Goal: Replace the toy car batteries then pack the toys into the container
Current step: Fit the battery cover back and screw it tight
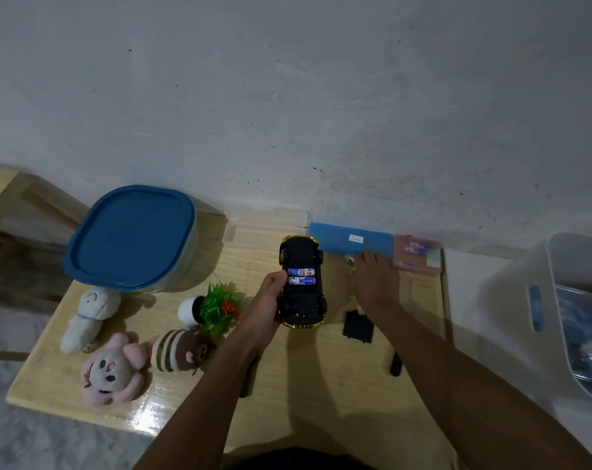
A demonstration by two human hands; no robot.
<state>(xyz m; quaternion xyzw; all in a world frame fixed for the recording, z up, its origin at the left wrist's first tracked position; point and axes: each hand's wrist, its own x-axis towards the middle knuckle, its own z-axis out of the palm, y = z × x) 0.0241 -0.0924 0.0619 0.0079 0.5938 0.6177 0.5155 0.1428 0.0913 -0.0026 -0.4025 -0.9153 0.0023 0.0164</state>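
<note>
Near the middle of the wooden table, the left hand grips the upturned toy car along its left flank, thumb at the edge of the open battery bay. Two batteries with blue-and-white labels lie side by side in that bay, just beside the thumb. The car's black underside faces up, gold trim showing at both ends.

Just right of the car, the right hand lies palm down on the table with fingers stretched toward a blue case and a pink packet; whether it grasps anything beneath the fingers cannot be told. Below its wrist rests a black battery cover, apart from the car, and a dark tool handle shows beside the forearm.

Farther left lie a small potted plastic plant tipped on its side, a striped brown plush, a pink plush and a white plush. Behind them stands the container, its blue lid on. A white basket stands at far right.
</note>
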